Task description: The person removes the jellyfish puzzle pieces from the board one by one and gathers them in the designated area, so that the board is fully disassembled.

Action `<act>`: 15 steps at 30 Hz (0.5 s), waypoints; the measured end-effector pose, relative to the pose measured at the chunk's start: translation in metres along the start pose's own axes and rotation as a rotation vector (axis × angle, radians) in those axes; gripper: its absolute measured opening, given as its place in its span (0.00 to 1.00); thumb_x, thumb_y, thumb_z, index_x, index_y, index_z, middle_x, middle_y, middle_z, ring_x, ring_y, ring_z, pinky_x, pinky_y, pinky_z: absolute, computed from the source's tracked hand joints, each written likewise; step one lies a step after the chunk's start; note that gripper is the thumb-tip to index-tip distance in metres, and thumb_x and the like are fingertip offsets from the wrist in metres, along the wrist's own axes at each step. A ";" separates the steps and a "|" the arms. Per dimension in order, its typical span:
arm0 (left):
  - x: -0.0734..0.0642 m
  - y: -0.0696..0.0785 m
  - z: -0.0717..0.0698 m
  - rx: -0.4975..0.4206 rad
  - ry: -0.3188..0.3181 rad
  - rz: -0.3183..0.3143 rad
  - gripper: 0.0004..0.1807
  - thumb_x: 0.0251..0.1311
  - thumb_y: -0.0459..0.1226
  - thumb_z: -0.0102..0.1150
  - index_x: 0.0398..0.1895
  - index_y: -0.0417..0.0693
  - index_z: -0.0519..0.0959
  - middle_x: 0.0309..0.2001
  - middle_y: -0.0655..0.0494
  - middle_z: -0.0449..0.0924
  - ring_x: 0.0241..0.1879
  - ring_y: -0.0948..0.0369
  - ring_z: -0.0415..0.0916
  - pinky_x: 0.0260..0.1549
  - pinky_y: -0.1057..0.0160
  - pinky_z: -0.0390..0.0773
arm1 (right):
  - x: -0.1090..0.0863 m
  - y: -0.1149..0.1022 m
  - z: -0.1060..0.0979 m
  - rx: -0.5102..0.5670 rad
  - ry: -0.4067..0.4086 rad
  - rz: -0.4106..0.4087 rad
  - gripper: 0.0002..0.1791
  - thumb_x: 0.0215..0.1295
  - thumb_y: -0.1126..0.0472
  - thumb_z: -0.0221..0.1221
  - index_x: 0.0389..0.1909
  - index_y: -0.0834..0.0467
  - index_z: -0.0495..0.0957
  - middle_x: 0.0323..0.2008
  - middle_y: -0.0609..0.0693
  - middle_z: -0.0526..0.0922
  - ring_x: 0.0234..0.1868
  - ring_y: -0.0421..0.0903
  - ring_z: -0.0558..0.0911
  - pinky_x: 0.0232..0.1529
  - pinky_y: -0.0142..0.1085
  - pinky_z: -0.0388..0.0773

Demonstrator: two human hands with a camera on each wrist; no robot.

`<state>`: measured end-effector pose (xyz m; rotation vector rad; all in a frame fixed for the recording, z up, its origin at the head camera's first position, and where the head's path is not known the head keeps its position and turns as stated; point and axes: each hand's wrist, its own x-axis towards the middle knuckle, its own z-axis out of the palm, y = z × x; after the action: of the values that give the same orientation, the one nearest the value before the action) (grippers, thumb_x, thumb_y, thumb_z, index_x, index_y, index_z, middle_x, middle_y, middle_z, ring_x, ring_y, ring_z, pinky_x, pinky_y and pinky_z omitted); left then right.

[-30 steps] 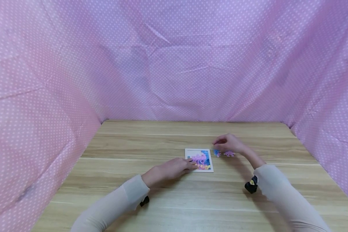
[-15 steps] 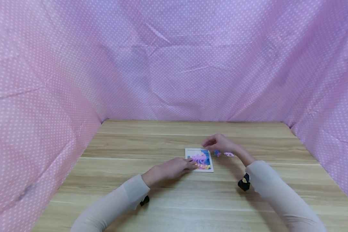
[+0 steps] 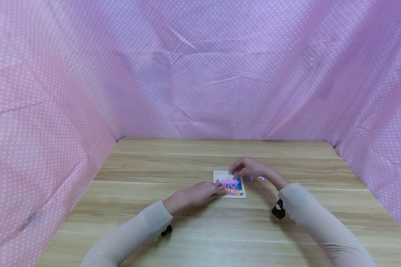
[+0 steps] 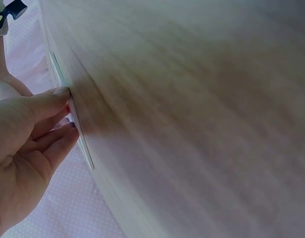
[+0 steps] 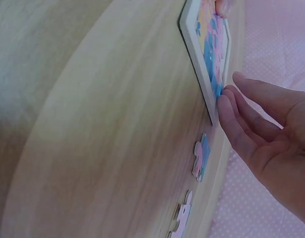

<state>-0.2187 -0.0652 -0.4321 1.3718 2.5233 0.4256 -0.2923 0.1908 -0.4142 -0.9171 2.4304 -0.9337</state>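
Observation:
A square jigsaw puzzle board (image 3: 222, 174) with a white border and a pink, blue and yellow picture lies on the table. My left hand (image 3: 200, 193) rests on its left side, fingers reaching onto the picture. In the left wrist view, the thumb (image 4: 55, 96) lies right at the board's near edge. My right hand (image 3: 248, 167) is over the upper right corner. Its fingertips (image 5: 224, 101) touch the board there, while the thumb stands apart from them. Right of the board lie a blue-and-pink jigsaw piece (image 5: 202, 156) and a pink jigsaw piece (image 5: 181, 218), partly behind the right hand in the head view.
The wood-grain table (image 3: 147, 167) extends on all sides of the board. A pink dotted cloth (image 3: 200, 92) hangs behind it and at both sides. Black wrist devices (image 3: 279, 210) sit under both sleeves.
My right hand has moved left from the loose pieces to the board's upper right corner. The left hand and the board have stayed in place.

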 end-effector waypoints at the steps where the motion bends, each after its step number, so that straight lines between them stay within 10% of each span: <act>1: 0.000 0.000 0.000 -0.001 0.001 0.003 0.21 0.80 0.38 0.44 0.70 0.51 0.74 0.70 0.56 0.73 0.73 0.57 0.66 0.73 0.58 0.67 | 0.001 0.000 0.001 -0.007 -0.003 -0.006 0.13 0.67 0.70 0.64 0.50 0.70 0.83 0.50 0.65 0.87 0.53 0.58 0.86 0.55 0.41 0.84; 15: -0.001 -0.001 0.001 -0.053 0.008 -0.009 0.20 0.80 0.37 0.44 0.70 0.52 0.74 0.70 0.54 0.72 0.73 0.58 0.66 0.73 0.56 0.67 | 0.005 0.010 0.005 -0.049 0.022 -0.015 0.10 0.62 0.71 0.67 0.44 0.69 0.86 0.45 0.62 0.88 0.45 0.51 0.86 0.51 0.40 0.85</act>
<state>-0.2191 -0.0662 -0.4332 1.3421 2.5049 0.4928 -0.2973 0.1911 -0.4249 -0.9484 2.4782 -0.8976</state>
